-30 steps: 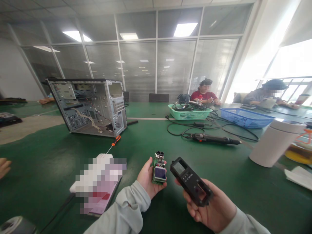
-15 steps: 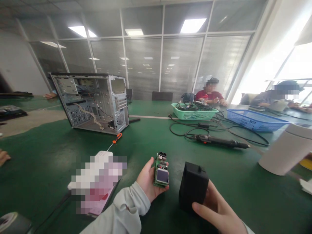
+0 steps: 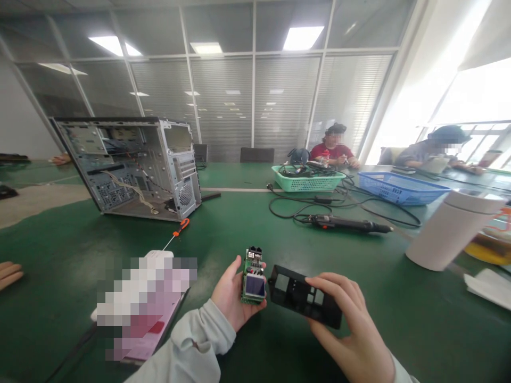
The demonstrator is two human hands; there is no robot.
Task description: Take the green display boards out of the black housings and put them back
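The left hand (image 3: 228, 293) has its fingers closed on a small green circuit board with a blue screen (image 3: 253, 276), held upright. Just beside its right edge, the right hand (image 3: 353, 332) fingers grip a black plastic casing with cut-outs (image 3: 298, 296), over open green tabletop (image 3: 247, 223).

The left hand (image 3: 229, 293) is cupping upward, grip curled tight; the right hand (image 3: 351, 332) beside it is pinching palm-down.

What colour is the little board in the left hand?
The small circuit board is green, with a bluish screen; head view.
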